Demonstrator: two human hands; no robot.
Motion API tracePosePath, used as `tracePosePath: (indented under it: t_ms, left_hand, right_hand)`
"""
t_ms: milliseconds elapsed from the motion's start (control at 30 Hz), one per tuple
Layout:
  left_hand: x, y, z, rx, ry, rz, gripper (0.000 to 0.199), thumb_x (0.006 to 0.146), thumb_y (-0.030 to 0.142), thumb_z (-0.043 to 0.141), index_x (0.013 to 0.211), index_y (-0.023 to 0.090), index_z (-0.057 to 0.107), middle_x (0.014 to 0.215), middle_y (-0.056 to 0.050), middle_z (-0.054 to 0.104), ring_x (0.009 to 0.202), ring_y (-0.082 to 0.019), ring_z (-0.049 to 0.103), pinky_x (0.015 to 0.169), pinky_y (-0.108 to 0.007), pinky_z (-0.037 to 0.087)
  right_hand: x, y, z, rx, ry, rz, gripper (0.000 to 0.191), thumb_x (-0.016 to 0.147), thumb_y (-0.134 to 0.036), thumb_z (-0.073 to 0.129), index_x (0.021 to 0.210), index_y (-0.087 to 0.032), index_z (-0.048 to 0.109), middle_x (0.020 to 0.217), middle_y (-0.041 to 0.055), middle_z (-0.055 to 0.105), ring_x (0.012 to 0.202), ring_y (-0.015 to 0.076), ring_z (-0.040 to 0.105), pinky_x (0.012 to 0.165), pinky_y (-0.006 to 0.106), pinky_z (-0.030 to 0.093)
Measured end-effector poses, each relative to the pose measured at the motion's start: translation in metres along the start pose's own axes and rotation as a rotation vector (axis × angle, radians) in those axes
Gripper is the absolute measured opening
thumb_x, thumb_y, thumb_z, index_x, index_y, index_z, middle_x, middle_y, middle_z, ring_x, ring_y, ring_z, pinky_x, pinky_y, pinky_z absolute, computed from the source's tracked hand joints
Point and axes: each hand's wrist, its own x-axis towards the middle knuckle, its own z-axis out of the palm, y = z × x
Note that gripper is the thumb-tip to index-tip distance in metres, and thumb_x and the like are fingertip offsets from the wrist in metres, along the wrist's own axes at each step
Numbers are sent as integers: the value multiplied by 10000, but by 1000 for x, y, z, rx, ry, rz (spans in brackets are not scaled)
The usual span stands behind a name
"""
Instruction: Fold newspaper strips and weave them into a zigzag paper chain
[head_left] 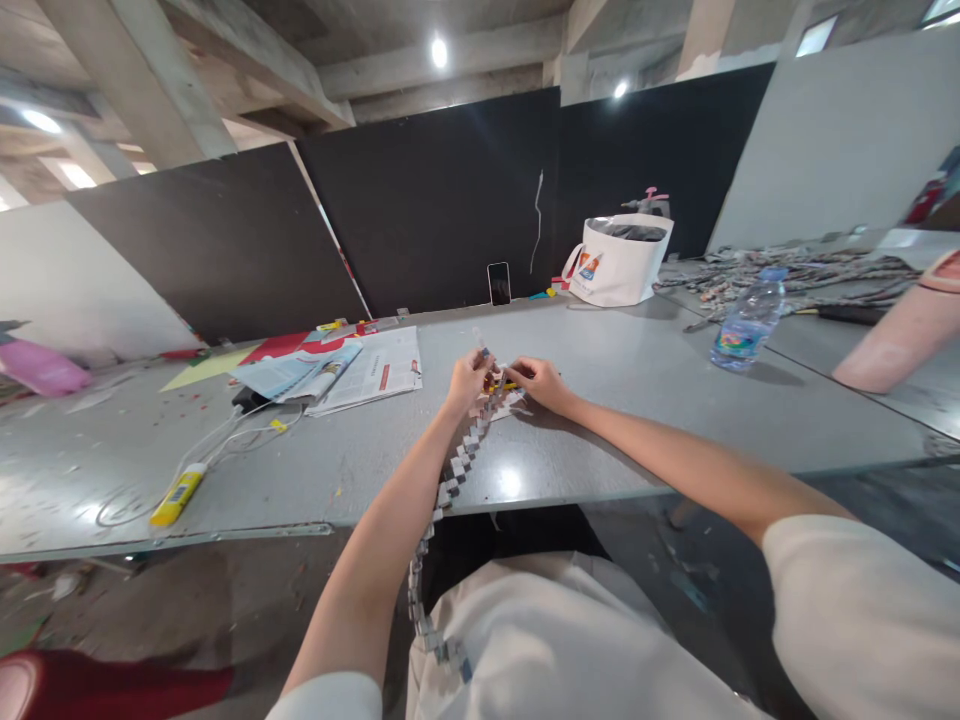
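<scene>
A zigzag chain of folded paper strips runs from the tabletop over the near edge and down onto my lap. My left hand is closed around its upper end. Close beside it, my right hand has thumb and fingers pinched together at that same end; what they hold is too small to make out. Small paper pieces and a thin yellow item lie under and between my hands, partly covered by the fingers.
Newspapers lie to the left, with cables and a yellow glue stick nearer. A phone leans on the black partition. At right are a white bag, a water bottle, a pink tumbler and rolled paper sticks.
</scene>
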Motion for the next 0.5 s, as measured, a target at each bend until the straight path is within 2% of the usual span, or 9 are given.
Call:
tracePosePath:
  t_ms: [133, 200, 300, 367, 433, 500]
  left_hand:
    - [-4, 2, -1, 134, -59, 66, 355, 940, 499, 633, 830, 169, 701, 543, 29, 515, 490, -115, 434, 519, -256, 328]
    - [-8, 3, 1, 204, -99, 116, 364, 934, 493, 628, 777, 173, 696, 555, 21, 515, 532, -126, 445, 546, -262, 324]
    - [-12, 6, 3, 282, -151, 179, 398, 952, 487, 592, 706, 183, 662, 554, 10, 507, 579, -144, 460, 583, -271, 325]
    - [-14, 8, 3, 320, -171, 209, 413, 965, 471, 567, 672, 187, 630, 563, 3, 518, 590, -146, 466, 592, -274, 322]
    - [-14, 9, 3, 342, -187, 218, 417, 970, 455, 552, 653, 189, 597, 575, -1, 537, 583, -140, 469, 592, -273, 320]
    - [-13, 11, 3, 345, -205, 206, 424, 978, 457, 539, 651, 190, 575, 574, 0, 547, 566, -134, 471, 589, -270, 324]
  right_hand:
    - [1, 0, -1, 43, 69, 1, 446, 980, -612, 607, 1011, -192, 754, 937, 83, 757, 835, 230, 666, 778, 342, 504]
    - [1, 1, -1, 52, 80, -5, 450, 992, -618, 588, 940, -198, 741, 883, 62, 727, 812, 217, 642, 762, 332, 490]
    - [1, 3, -1, 22, 97, -1, 513, 1013, -628, 553, 738, -204, 644, 695, 9, 592, 680, 177, 540, 658, 307, 420]
    - [1, 4, -2, 14, 119, 12, 536, 1005, -645, 562, 701, -205, 611, 653, -3, 549, 642, 167, 504, 628, 303, 395]
    - [1, 5, -1, 6, 133, 8, 545, 999, -663, 562, 718, -202, 636, 679, 13, 595, 665, 178, 531, 642, 303, 414]
    - [1, 4, 0, -6, 152, -23, 549, 1010, -667, 538, 782, -193, 696, 793, 52, 695, 741, 201, 589, 699, 307, 456]
